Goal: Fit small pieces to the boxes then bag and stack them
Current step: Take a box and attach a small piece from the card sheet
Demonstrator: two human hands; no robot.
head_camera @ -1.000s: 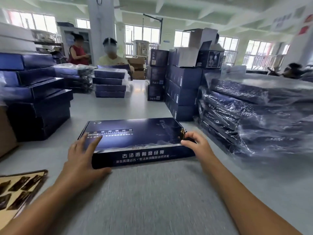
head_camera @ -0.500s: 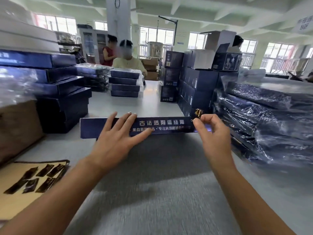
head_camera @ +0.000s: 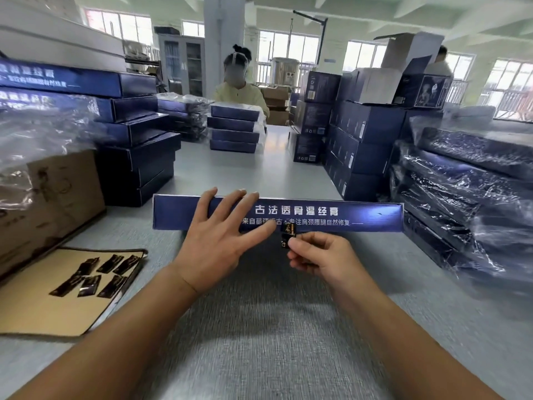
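A long, flat dark blue box (head_camera: 331, 216) with white lettering on its front side lies across the grey table in front of me. My left hand (head_camera: 222, 235) rests flat against that front side with its fingers spread and reaching over the top edge. My right hand (head_camera: 320, 256) pinches a small black and gold piece (head_camera: 288, 235) just below the box's lower front edge, beside my left thumb. Several more black pieces (head_camera: 92, 277) lie on a tan sheet (head_camera: 37, 307) at the left.
Stacks of blue boxes (head_camera: 135, 157) and a cardboard carton (head_camera: 52, 194) under plastic stand at the left. Bagged boxes (head_camera: 461, 194) are piled at the right, taller blue cartons (head_camera: 357, 140) behind. A person (head_camera: 239, 82) sits at the far end behind another stack (head_camera: 235, 128).
My right hand has carried the small piece from the box's right end leftward to the middle of its front side. My left hand has stayed on the box. The camera came closer.
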